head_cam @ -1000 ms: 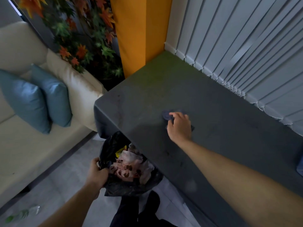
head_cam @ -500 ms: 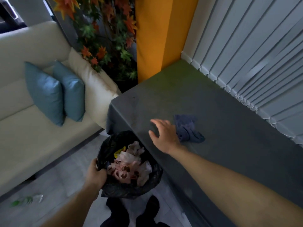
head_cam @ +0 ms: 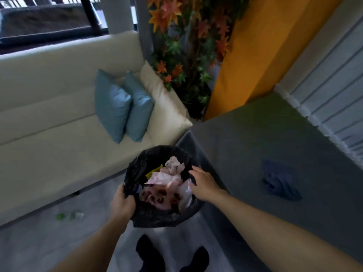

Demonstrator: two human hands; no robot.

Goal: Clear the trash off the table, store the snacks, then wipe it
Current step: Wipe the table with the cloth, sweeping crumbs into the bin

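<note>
Black plastic trash bag [head_cam: 157,216] below the edge of the dark grey desk [head_cam: 255,146], just beside the corner nearest the cream sofa [head_cam: 49,134]; crumpled pink and white wrappers [head_cam: 167,183] inside. Left hand [head_cam: 122,203] clenched on the bag's near rim. Right hand [head_cam: 204,183] released, fingers spread over the desk-side rim; contact with the bag not discernible. Crumpled blue cloth [head_cam: 280,183] on the desk, well apart from both hands.
</note>
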